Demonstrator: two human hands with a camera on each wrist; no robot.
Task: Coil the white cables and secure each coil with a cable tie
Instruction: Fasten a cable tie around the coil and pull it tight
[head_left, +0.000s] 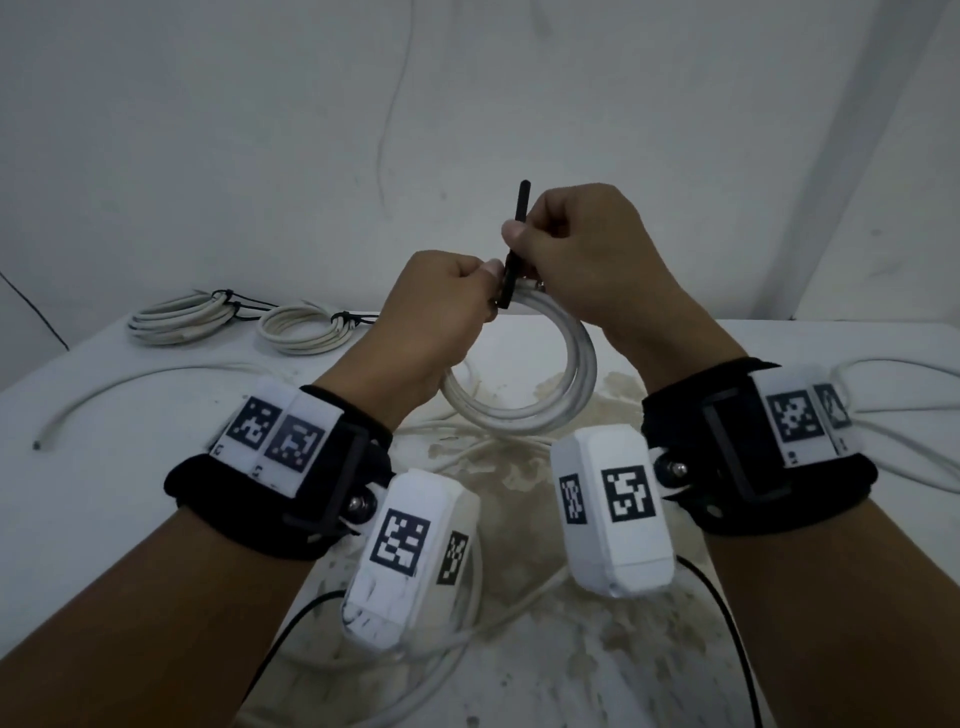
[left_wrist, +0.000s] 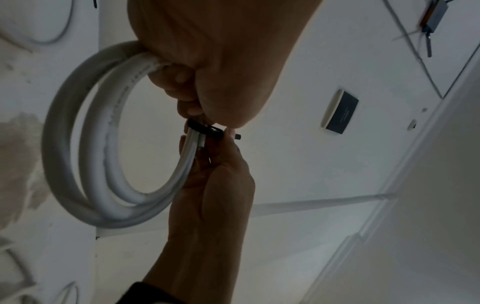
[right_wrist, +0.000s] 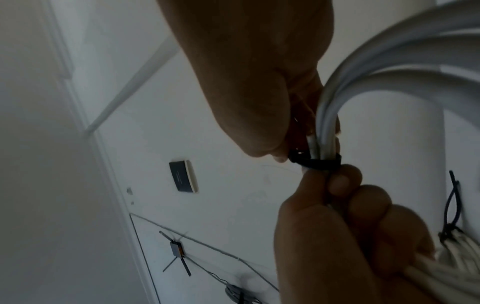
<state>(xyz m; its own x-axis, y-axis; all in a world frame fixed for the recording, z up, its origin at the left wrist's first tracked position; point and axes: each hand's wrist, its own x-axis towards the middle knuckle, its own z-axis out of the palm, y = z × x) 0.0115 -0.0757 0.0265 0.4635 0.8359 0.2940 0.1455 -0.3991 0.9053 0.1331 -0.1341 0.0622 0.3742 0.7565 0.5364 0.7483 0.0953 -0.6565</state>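
A white cable coil (head_left: 550, 395) hangs in the air over the table, held up between both hands. My left hand (head_left: 483, 283) grips the coil's top left part, fingers curled round the strands. A black cable tie (head_left: 521, 208) loops the strands at the top; its tail points up. My right hand (head_left: 519, 234) pinches that tail just above the loop. In the left wrist view the cable tie (left_wrist: 205, 130) sits snug round the coil (left_wrist: 78, 144). In the right wrist view the tie (right_wrist: 317, 162) bands the strands between both hands.
Two tied coils (head_left: 182, 317) (head_left: 306, 327) lie at the table's back left. Loose white cables run across the left (head_left: 130, 384), the right (head_left: 909, 431) and under my wrists (head_left: 467, 623). The stained white table (head_left: 130, 493) meets a wall behind.
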